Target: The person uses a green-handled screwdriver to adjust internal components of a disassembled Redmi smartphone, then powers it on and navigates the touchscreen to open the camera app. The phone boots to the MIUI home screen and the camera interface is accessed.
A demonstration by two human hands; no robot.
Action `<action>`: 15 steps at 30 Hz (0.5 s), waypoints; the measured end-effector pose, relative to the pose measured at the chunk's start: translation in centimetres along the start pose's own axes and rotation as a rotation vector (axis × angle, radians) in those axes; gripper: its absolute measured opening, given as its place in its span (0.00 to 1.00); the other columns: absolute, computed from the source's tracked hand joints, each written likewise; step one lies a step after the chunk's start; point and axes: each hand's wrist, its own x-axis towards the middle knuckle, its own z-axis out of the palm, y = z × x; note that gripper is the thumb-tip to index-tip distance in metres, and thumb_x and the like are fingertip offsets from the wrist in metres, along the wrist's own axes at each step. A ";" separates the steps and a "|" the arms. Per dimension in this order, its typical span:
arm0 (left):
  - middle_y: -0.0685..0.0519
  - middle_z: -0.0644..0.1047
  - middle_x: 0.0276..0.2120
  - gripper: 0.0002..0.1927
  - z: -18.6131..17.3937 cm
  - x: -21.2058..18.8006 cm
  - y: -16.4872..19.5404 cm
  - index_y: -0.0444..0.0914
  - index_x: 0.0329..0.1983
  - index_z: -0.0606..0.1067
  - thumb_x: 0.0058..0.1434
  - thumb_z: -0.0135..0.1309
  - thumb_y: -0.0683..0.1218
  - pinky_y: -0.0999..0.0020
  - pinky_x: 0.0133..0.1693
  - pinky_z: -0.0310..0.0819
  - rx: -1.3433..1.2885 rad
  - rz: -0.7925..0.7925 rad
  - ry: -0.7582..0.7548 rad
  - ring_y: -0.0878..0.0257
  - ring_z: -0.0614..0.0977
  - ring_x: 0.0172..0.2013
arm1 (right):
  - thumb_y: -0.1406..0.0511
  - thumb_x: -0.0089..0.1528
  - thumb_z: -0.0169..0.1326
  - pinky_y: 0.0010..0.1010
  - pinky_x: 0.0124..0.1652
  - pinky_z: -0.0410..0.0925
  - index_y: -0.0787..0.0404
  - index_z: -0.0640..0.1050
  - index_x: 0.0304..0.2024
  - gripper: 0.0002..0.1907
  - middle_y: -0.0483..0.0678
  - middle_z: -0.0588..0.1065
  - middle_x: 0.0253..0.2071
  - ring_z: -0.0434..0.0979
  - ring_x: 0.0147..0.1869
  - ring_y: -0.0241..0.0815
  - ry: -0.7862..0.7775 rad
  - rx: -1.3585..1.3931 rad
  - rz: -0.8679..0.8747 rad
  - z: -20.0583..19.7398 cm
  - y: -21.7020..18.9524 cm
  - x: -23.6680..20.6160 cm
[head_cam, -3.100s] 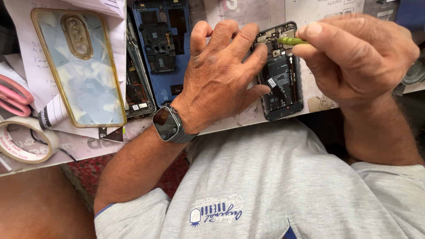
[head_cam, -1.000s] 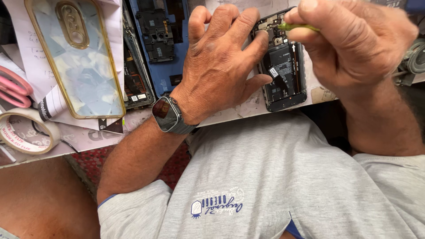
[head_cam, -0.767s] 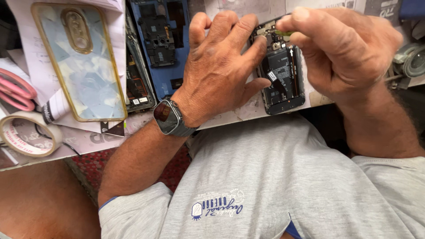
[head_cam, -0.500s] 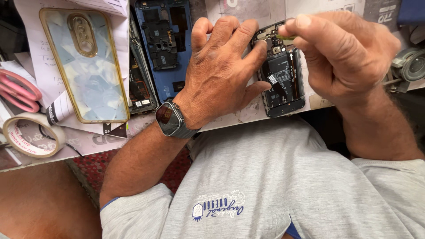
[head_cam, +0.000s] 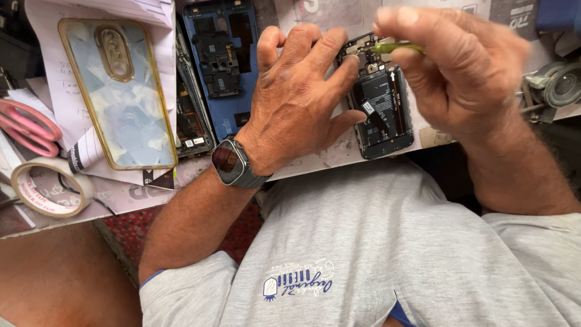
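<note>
An opened black phone (head_cam: 382,103) with its battery and boards exposed lies at the table's near edge. My left hand (head_cam: 296,103) rests flat beside it, the fingers and thumb pressing its left side. A dark watch (head_cam: 233,162) sits on that wrist. My right hand (head_cam: 454,72) hovers over the phone's top right and pinches a thin green-handled tool (head_cam: 393,47), whose tip points left at the phone's upper end.
A blue phone frame (head_cam: 221,60) and a dark circuit-board panel (head_cam: 190,115) lie left of my hand. Farther left lie a pearly phone case with a gold rim (head_cam: 118,91), pink scissors (head_cam: 27,124) and a tape roll (head_cam: 48,188). A round metal part (head_cam: 560,85) sits at the right.
My right hand has lifted slightly from the phone's top, so the green tool shows again. The left hand stays pressed against the phone.
</note>
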 end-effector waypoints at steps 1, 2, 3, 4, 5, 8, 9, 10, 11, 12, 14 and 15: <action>0.46 0.70 0.59 0.38 0.0 0.1 0.0 0.41 0.57 0.79 0.50 0.74 0.66 0.43 0.58 0.52 0.000 -0.001 -0.008 0.50 0.67 0.59 | 0.72 0.72 0.60 0.31 0.38 0.79 0.68 0.75 0.57 0.13 0.58 0.81 0.42 0.84 0.42 0.47 0.001 -0.006 0.001 0.0 -0.1 0.1; 0.47 0.71 0.59 0.37 0.0 0.0 0.0 0.41 0.56 0.79 0.49 0.74 0.66 0.43 0.58 0.52 0.001 -0.004 -0.017 0.50 0.68 0.59 | 0.72 0.71 0.60 0.32 0.37 0.78 0.68 0.75 0.56 0.12 0.58 0.81 0.41 0.84 0.41 0.47 0.002 -0.009 0.000 0.1 -0.1 0.2; 0.47 0.71 0.59 0.37 0.0 0.0 0.0 0.41 0.54 0.79 0.49 0.74 0.66 0.43 0.57 0.53 0.003 -0.010 -0.027 0.50 0.68 0.58 | 0.73 0.70 0.60 0.32 0.36 0.78 0.68 0.76 0.55 0.12 0.58 0.81 0.40 0.84 0.39 0.46 0.003 -0.008 0.000 0.2 -0.1 0.3; 0.47 0.70 0.59 0.37 -0.1 0.0 0.0 0.41 0.56 0.79 0.50 0.74 0.66 0.43 0.58 0.53 -0.001 -0.010 -0.024 0.50 0.68 0.59 | 0.74 0.69 0.60 0.32 0.35 0.78 0.68 0.76 0.53 0.11 0.59 0.82 0.39 0.84 0.38 0.46 0.002 -0.005 0.004 0.3 -0.3 0.3; 0.47 0.70 0.60 0.37 -0.1 -0.1 0.0 0.41 0.57 0.79 0.51 0.74 0.65 0.44 0.59 0.53 -0.007 -0.009 -0.021 0.51 0.67 0.59 | 0.73 0.70 0.60 0.32 0.38 0.78 0.68 0.75 0.55 0.12 0.59 0.81 0.40 0.84 0.40 0.47 0.004 0.017 0.000 0.4 -0.4 0.3; 0.47 0.70 0.59 0.38 -0.2 0.0 0.1 0.40 0.58 0.78 0.50 0.74 0.65 0.43 0.59 0.53 0.007 -0.009 -0.020 0.50 0.67 0.59 | 0.73 0.71 0.59 0.32 0.40 0.79 0.68 0.74 0.57 0.12 0.58 0.81 0.42 0.84 0.43 0.47 0.004 0.027 0.003 0.5 -0.1 0.4; 0.47 0.70 0.59 0.39 -0.2 0.1 0.2 0.40 0.57 0.78 0.49 0.74 0.65 0.43 0.58 0.53 0.013 -0.010 -0.022 0.50 0.67 0.59 | 0.73 0.72 0.59 0.32 0.41 0.79 0.68 0.74 0.57 0.13 0.58 0.81 0.43 0.84 0.43 0.47 0.003 0.029 0.009 0.5 -0.1 0.4; 0.47 0.70 0.59 0.39 -0.3 0.1 0.2 0.40 0.57 0.78 0.49 0.74 0.65 0.43 0.58 0.53 0.009 -0.008 -0.031 0.50 0.67 0.59 | 0.73 0.72 0.58 0.32 0.42 0.79 0.68 0.74 0.58 0.13 0.58 0.81 0.43 0.84 0.44 0.47 -0.001 0.029 0.010 0.6 0.0 0.3; 0.47 0.70 0.59 0.39 -0.4 0.1 0.1 0.40 0.58 0.78 0.49 0.74 0.65 0.43 0.58 0.53 0.008 -0.008 -0.038 0.50 0.67 0.59 | 0.73 0.73 0.58 0.32 0.42 0.80 0.68 0.73 0.58 0.13 0.58 0.80 0.44 0.84 0.45 0.47 0.000 0.028 0.010 0.7 0.0 0.3; 0.47 0.70 0.59 0.39 -0.5 0.1 0.1 0.40 0.58 0.78 0.49 0.74 0.65 0.43 0.57 0.53 0.007 -0.009 -0.045 0.50 0.67 0.58 | 0.73 0.73 0.58 0.31 0.43 0.80 0.68 0.73 0.59 0.13 0.58 0.80 0.44 0.84 0.46 0.47 0.003 0.035 0.008 0.6 0.1 0.2; 0.47 0.70 0.59 0.39 -0.5 0.1 0.2 0.40 0.58 0.78 0.49 0.74 0.65 0.43 0.59 0.53 0.015 -0.013 -0.032 0.51 0.67 0.59 | 0.73 0.74 0.58 0.31 0.44 0.80 0.69 0.72 0.60 0.13 0.58 0.80 0.45 0.84 0.47 0.47 0.004 0.044 0.006 0.6 0.2 0.0; 0.47 0.70 0.59 0.39 -0.4 0.2 0.2 0.40 0.58 0.78 0.49 0.74 0.65 0.43 0.59 0.53 0.018 -0.013 -0.025 0.51 0.67 0.59 | 0.74 0.75 0.57 0.31 0.45 0.80 0.69 0.72 0.60 0.13 0.57 0.80 0.46 0.85 0.48 0.47 0.005 0.053 0.006 0.6 0.4 -0.1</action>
